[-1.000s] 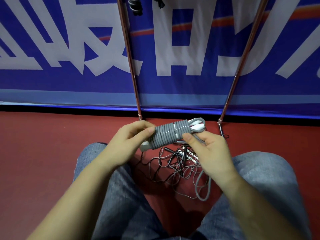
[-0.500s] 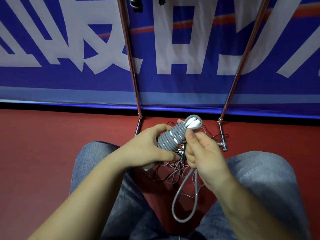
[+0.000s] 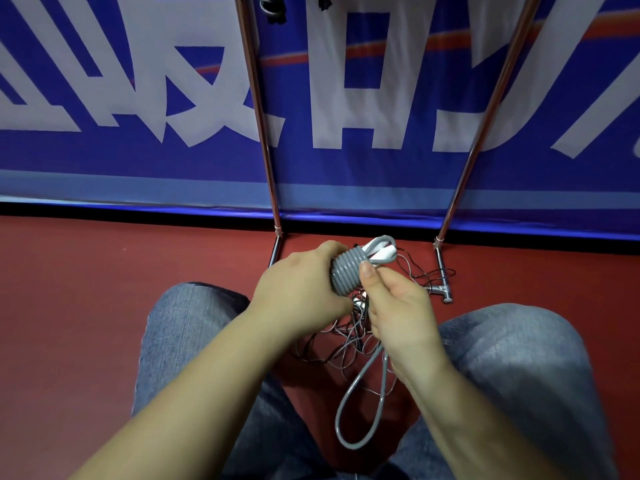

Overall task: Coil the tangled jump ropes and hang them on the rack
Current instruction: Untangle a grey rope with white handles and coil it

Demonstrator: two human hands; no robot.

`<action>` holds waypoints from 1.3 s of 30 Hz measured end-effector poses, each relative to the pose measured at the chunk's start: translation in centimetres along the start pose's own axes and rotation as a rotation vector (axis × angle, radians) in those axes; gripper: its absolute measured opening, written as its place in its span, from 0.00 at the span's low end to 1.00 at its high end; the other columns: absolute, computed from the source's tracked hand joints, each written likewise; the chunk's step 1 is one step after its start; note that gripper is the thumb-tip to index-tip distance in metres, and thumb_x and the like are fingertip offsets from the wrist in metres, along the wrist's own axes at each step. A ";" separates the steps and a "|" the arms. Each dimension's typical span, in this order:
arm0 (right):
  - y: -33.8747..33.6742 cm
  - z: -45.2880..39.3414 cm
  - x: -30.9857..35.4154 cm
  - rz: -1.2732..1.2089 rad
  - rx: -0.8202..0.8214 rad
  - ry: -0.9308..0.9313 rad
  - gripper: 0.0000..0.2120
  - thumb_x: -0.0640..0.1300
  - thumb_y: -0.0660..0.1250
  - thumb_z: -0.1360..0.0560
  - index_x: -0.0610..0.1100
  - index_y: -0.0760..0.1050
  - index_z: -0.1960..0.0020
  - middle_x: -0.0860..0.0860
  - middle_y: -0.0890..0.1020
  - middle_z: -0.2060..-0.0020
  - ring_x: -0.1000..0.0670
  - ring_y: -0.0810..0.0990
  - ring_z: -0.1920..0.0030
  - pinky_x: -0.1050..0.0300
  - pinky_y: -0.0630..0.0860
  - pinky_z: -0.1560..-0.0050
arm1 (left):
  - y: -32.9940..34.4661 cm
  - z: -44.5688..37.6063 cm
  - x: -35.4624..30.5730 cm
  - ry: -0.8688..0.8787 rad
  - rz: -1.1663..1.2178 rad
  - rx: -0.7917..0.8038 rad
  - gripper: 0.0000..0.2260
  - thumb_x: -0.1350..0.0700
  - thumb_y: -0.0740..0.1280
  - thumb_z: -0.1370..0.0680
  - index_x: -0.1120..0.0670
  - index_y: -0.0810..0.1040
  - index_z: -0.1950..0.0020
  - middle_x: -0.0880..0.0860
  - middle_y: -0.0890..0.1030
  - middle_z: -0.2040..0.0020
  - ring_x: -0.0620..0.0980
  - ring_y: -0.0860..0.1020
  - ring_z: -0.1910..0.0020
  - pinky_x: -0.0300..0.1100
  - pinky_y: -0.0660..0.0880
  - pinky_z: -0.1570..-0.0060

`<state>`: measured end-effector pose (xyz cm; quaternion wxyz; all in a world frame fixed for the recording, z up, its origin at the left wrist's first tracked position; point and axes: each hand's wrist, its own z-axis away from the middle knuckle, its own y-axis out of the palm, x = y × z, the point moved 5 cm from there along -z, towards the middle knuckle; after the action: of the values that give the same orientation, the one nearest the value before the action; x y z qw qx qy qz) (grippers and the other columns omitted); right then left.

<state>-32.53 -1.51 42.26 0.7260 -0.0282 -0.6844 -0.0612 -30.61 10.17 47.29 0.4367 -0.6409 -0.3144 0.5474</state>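
A grey jump rope [image 3: 346, 275] is wound in tight turns round its white handles, whose tips stick out at the top. My left hand [image 3: 298, 289] grips the lower part of this bundle. My right hand [image 3: 391, 306] pinches the rope against the coil with its thumb, and a free grey loop [image 3: 360, 403] hangs from it between my knees. A tangle of thin ropes [image 3: 346, 341] lies on the red floor under my hands. The rack's two metal poles [image 3: 258, 116] rise in front of me.
A blue banner with white characters [image 3: 104, 98] stands right behind the rack. The rack's right pole [image 3: 485, 133] ends in a foot [image 3: 441, 282] on the floor. Coiled ropes [image 3: 273, 8] hang at the top edge. My knees in jeans [image 3: 512, 368] flank the tangle.
The coiled bundle has swung from lying sideways to standing nearly upright. My left hand slid down round it, my right hand moved closer, and the free loop dropped lower.
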 end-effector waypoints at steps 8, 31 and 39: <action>-0.9 -1.3 0.9 0.201 0.071 -0.095 0.19 0.51 0.63 0.24 0.34 0.78 0.56 0.33 0.79 0.64 0.45 0.68 0.68 0.53 0.70 0.63 | 0.9 0.3 -0.2 0.136 0.042 -0.049 0.33 0.46 0.66 0.27 0.34 0.53 0.27 0.47 0.76 0.40 0.50 0.75 0.41 0.42 0.70 0.52; -2.7 -2.4 4.5 0.885 0.302 -0.177 0.11 0.51 0.67 0.26 0.44 0.78 0.61 0.48 0.77 0.72 0.54 0.71 0.71 0.56 0.66 0.68 | 2.0 -2.0 2.0 0.058 -0.180 -0.017 0.26 0.47 0.66 0.26 0.42 0.64 0.29 0.47 0.76 0.37 0.51 0.74 0.39 0.42 0.71 0.49; -2.6 -3.8 6.9 1.176 0.359 -0.381 0.07 0.55 0.67 0.28 0.54 0.81 0.55 0.58 0.80 0.61 0.58 0.75 0.58 0.58 0.71 0.57 | 1.4 -1.7 0.2 0.240 -0.278 0.221 0.25 0.47 0.67 0.28 0.43 0.67 0.31 0.49 0.78 0.40 0.52 0.75 0.41 0.41 0.69 0.51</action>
<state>-28.69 -4.95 48.74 0.4972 -0.2873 -0.6712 0.4688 -28.99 9.42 45.95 0.6099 -0.6002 -0.2837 0.4327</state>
